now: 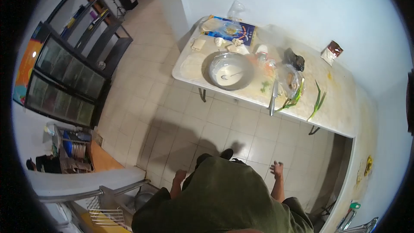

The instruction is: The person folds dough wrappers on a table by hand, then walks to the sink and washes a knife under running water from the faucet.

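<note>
My right hand (277,169) hangs away from my body with fingers apart and nothing in it. At my other side, my left hand (180,175) hangs beside the green shirt (228,194); its fingers are too indistinct to read, and no object shows in it. Neither hand touches the table (340,99) in front of me. On it stands a metal bowl (246,70) holding a creamy white mixture (225,70) and a spoon (231,77). A knife (273,99) lies near the front edge, beside green onions (297,95) and a plastic bag (290,77).
A blue printed sheet (246,32), a black bag (295,59) and a brown-and-white packet (332,52) lie towards the wall. A counter (360,155) runs along the right. Left are a glass-door cooler (64,77), dark shelves (97,47) and a wire rack (106,217). Tiled floor (172,112) lies between.
</note>
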`<state>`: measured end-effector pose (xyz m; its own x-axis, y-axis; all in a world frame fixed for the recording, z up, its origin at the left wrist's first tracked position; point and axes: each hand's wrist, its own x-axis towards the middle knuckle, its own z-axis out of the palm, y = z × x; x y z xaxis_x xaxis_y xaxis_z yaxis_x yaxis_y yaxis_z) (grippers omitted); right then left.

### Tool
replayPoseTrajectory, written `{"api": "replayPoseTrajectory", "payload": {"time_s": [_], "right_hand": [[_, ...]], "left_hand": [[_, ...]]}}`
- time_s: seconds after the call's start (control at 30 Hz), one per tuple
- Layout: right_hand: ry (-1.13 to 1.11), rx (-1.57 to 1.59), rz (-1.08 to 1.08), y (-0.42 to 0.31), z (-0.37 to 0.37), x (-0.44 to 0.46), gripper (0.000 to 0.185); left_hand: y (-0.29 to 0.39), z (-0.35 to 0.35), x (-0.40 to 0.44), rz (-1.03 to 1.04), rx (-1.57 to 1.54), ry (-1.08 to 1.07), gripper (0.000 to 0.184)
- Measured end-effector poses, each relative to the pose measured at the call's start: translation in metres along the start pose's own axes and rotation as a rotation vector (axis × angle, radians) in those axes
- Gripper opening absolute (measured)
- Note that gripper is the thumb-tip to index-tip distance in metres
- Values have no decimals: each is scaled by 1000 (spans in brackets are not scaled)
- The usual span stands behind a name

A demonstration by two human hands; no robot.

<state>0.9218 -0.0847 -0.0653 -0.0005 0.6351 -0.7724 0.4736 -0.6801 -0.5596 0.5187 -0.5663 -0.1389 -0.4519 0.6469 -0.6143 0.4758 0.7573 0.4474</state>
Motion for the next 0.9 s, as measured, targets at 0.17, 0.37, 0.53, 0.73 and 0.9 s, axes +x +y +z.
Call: {"api": "replayPoseTrajectory", "payload": {"time_s": [0.17,0.37,0.53,0.73,0.9], "right_hand": [[4,-44,-141,-16,7,-7,67],[156,98,82,68,1,-42,68],[312,369,335,165,14,-112,66],[351,638,542,250,75,-202,56],[245,710,659,269,127,-245,46]], "left_hand": [[95,-68,-41,-531,-373,-130,36],[74,-81,62,-288,-259,-233,40],[99,-118,123,-179,-30,-367,44],[139,-155,182,-103,252,-417,49],[236,-162,249,67,352,-206,53]]}}
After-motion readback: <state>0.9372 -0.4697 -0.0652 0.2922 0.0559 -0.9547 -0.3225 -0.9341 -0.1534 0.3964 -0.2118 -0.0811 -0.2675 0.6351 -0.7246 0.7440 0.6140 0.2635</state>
